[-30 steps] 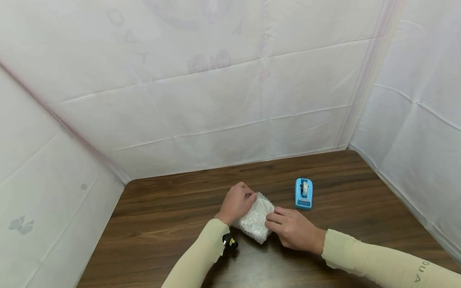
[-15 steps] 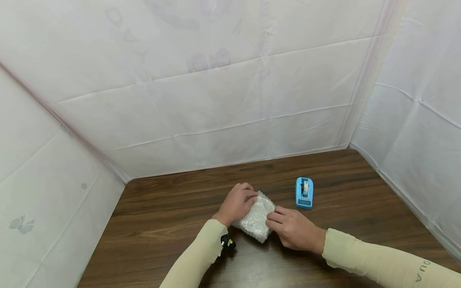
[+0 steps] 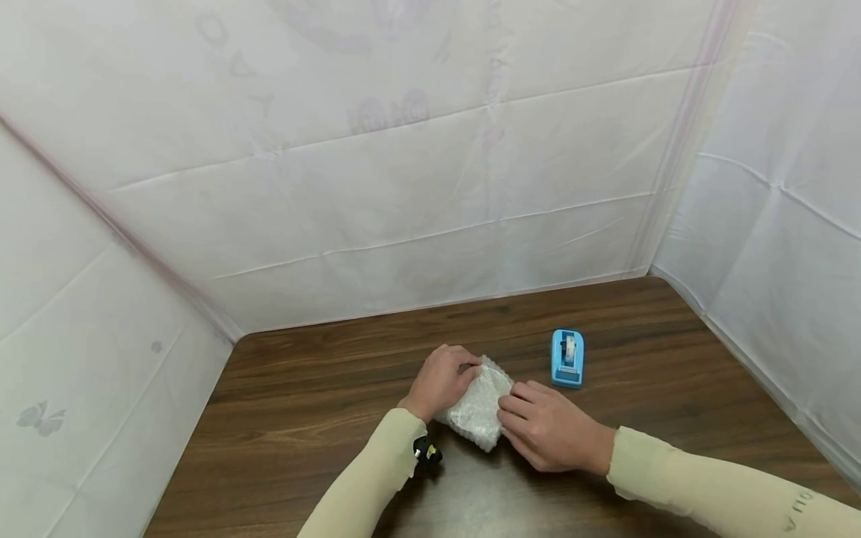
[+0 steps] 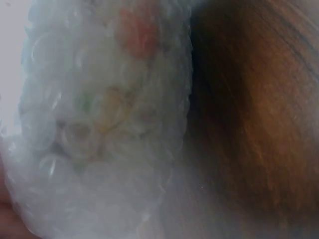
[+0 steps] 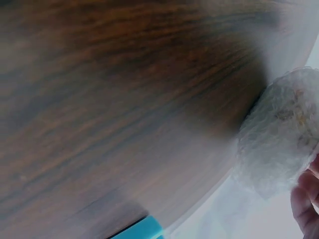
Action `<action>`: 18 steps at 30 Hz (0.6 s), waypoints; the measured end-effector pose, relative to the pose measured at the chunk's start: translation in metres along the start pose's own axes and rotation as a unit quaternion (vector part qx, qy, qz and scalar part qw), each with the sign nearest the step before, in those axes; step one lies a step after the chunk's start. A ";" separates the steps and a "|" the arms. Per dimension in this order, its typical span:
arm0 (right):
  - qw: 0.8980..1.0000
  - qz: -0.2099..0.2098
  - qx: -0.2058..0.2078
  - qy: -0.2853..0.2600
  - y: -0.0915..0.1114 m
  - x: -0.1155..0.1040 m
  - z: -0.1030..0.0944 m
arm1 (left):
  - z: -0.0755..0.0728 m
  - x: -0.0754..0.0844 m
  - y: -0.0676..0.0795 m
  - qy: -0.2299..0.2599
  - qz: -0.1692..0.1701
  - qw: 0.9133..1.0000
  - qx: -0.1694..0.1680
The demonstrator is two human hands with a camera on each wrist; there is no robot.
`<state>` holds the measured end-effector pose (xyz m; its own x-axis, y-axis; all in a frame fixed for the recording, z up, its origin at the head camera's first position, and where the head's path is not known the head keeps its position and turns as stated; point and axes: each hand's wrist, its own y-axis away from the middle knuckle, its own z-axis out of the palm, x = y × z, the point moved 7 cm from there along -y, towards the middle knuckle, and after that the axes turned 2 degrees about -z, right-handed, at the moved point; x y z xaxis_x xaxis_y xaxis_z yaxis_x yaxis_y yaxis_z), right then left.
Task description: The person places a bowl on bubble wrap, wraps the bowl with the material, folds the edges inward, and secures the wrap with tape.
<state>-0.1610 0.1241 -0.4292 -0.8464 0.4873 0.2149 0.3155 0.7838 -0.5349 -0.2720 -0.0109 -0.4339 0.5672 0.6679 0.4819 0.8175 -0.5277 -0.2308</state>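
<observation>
A small bubble-wrap package (image 3: pixel 479 411) lies on the wooden table between the two hands. Through the wrap, blurred patches of red, orange and green show in the left wrist view. My left hand (image 3: pixel 440 381) holds the package along its left and far side, with the thumb over the top. At the right edge, my right hand (image 3: pixel 548 426) pinches the wrap with bent fingertips. The package (image 5: pixel 279 134) also shows at the right of the right wrist view, with fingers (image 5: pixel 305 199) at its edge. The undersides of the package and fingers are hidden.
A blue tape dispenser (image 3: pixel 568 360) with a roll of tape stands behind the right hand. The dark wooden table (image 3: pixel 303 403) meets white sheet walls (image 3: pixel 377 217) at the back and sides. A small black device (image 3: pixel 426 452) sits at the left wrist.
The right hand has shifted and turned slightly at the package's right edge, its knuckles a little higher. The left hand and the package stay nearly in place.
</observation>
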 end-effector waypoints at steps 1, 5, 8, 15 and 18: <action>1.000 0.008 0.001 0.002 0.002 0.001 -0.001 | 0.000 0.000 0.000 -0.001 0.000 1.000 0.000; 0.998 0.060 0.005 -0.014 0.007 0.010 -0.008 | 0.001 0.000 0.001 -0.002 -0.005 1.000 -0.002; 0.992 0.122 0.022 -0.036 0.011 0.027 -0.016 | 0.001 -0.001 0.000 0.001 -0.015 1.000 -0.003; 0.916 0.388 0.018 -0.101 0.044 0.094 -0.021 | 0.000 -0.002 0.000 0.014 -0.028 1.000 -0.005; 0.862 0.484 -0.026 -0.148 0.065 0.118 -0.014 | 0.000 -0.003 0.000 0.018 -0.030 0.999 -0.005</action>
<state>-0.2343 0.2372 -0.4273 -0.2459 0.8094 -0.5334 0.9476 0.0851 -0.3078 -0.2734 -0.0128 -0.4353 0.5137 0.6790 0.5244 0.8485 -0.4927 -0.1932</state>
